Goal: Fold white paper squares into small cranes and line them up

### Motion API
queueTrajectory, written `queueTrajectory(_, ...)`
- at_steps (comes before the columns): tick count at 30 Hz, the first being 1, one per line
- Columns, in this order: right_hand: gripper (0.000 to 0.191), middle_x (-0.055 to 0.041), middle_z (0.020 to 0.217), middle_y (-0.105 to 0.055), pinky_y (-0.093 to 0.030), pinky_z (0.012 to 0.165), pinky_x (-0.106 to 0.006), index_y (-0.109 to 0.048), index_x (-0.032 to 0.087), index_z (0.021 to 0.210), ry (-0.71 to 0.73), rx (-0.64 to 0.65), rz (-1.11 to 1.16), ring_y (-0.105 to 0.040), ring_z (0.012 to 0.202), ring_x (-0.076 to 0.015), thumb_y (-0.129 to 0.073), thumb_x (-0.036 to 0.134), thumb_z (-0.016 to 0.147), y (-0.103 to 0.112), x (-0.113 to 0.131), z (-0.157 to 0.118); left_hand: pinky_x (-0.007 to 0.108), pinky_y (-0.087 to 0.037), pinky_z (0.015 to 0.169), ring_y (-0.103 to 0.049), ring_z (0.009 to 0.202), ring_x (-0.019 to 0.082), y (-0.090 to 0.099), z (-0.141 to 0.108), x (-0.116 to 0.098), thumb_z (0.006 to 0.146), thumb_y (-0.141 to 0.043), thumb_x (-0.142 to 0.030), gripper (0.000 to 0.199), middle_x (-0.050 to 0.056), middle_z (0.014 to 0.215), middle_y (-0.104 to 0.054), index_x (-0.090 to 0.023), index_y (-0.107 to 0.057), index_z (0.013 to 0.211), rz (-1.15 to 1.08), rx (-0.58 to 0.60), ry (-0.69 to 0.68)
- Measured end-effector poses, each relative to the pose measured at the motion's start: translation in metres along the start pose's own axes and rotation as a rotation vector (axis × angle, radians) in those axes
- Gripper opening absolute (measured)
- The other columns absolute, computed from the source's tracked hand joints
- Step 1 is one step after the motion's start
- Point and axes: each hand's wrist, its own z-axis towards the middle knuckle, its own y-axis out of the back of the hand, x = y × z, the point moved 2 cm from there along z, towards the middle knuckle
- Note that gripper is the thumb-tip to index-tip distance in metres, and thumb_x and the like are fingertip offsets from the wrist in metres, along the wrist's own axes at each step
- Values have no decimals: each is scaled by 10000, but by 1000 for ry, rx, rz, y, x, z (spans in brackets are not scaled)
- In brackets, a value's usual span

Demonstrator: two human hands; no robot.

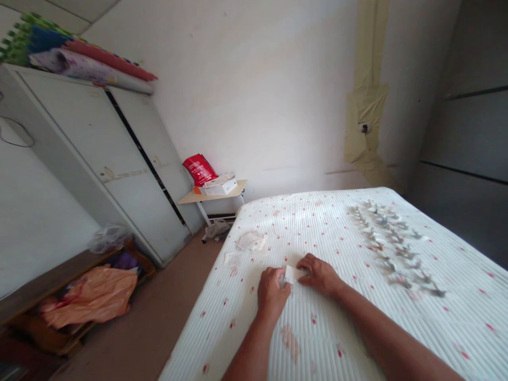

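Between my two hands is a small piece of white paper (pixel 292 274), its outer edges covered by my fingers. My left hand (pixel 273 290) pinches its left edge, with thumb and fingertips close together. From the right, my right hand (pixel 319 276) is closed on the other edge. Both hands rest on the pale ribbed mattress (pixel 313 344) with red specks. Beyond my left hand lie loose printed paper squares (pixel 250 242), partly overlapping. Rows of small folded paper figures (pixel 392 238), looking like paper cranes, stand on the right of the mattress.
A small table (pixel 194 198) by the wall holds a red bag (pixel 200 169) and a white box (pixel 220 188). At the left stand a grey metal cabinet (pixel 95 137) and a low wooden shelf with an orange plastic bag (pixel 93 296). The mattress edge drops to a brown floor (pixel 159 312).
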Motion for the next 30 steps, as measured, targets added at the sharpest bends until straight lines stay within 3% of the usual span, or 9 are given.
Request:
queueTrajectory(23, 219, 3, 906, -551, -354, 661, -215, -560, 216, 877, 36, -41, 49, -535, 754, -126, -522, 171, 667, -1, 6, -6, 279, -376, 840, -491, 936, 175, -3, -1, 2, 620, -567, -142, 329, 25, 924, -578, -195, -610, 943, -49, -18, -8)
queueTrajectory(30, 115, 16, 788, -532, -328, 611, -209, -499, 204, 754, 46, -41, 30, -503, 686, -115, -486, 150, 653, 1, 12, -8, 270, -370, 815, -482, 912, 168, -2, -3, 0, 620, -537, -129, 309, 23, 914, -567, -194, -607, 914, -41, -16, 3)
